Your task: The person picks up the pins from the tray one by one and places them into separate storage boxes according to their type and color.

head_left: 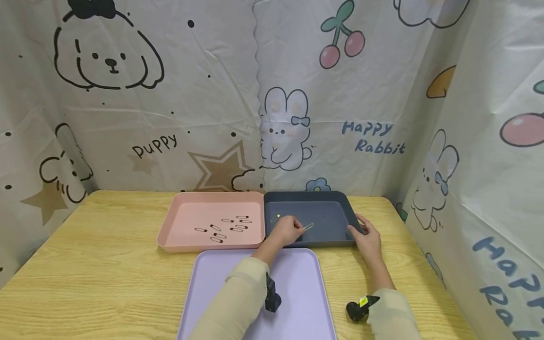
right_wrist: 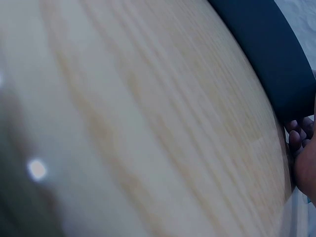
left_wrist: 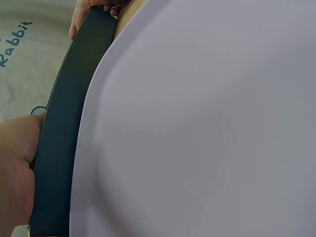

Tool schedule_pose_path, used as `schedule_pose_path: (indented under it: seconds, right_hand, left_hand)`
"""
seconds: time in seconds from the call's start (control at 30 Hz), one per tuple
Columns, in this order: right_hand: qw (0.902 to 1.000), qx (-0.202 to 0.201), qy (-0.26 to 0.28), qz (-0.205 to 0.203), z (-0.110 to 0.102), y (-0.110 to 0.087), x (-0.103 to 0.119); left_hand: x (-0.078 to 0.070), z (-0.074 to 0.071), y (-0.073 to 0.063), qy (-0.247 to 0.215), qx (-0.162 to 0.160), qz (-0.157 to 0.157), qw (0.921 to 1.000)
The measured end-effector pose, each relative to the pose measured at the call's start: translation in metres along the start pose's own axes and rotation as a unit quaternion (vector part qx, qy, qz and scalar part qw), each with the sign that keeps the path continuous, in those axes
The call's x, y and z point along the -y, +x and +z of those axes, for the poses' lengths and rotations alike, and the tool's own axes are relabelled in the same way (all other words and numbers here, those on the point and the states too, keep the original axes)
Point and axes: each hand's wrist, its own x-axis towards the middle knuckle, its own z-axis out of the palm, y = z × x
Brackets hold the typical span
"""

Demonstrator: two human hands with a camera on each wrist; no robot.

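In the head view my left hand [head_left: 289, 230] reaches over the dark blue tray [head_left: 308, 196] and pinches the left end of a pale safety pin [head_left: 309, 226]. Another pin with a yellow head [head_left: 278, 216] lies left of that hand in the same tray. My right hand [head_left: 369, 240] grips the tray's right front corner, thumb at the rim and fingers along the outer side. Both wrist views show the tray's outer wall [left_wrist: 64, 123] and part of each hand; the pins are out of sight there.
Left of the dark tray, a pink tray [head_left: 174, 222] touches it and holds several black-headed safety pins [head_left: 227, 221]. A flat lilac tray [head_left: 297, 293] lies in front, under my left forearm. The wooden table [head_left: 106, 264] meets printed cloth [head_left: 212, 94] at the back and sides.
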Motion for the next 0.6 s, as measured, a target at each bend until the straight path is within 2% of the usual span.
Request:
schedule_pose_path:
  seconds: [0.6]
  right_hand:
    - [1.0000, 0.002, 0.001, 0.001, -0.0003, -0.0008, 0.0009]
  left_hand:
    - [-0.0001, 0.0009, 0.0006, 0.034, -0.015, -0.030, 0.9989]
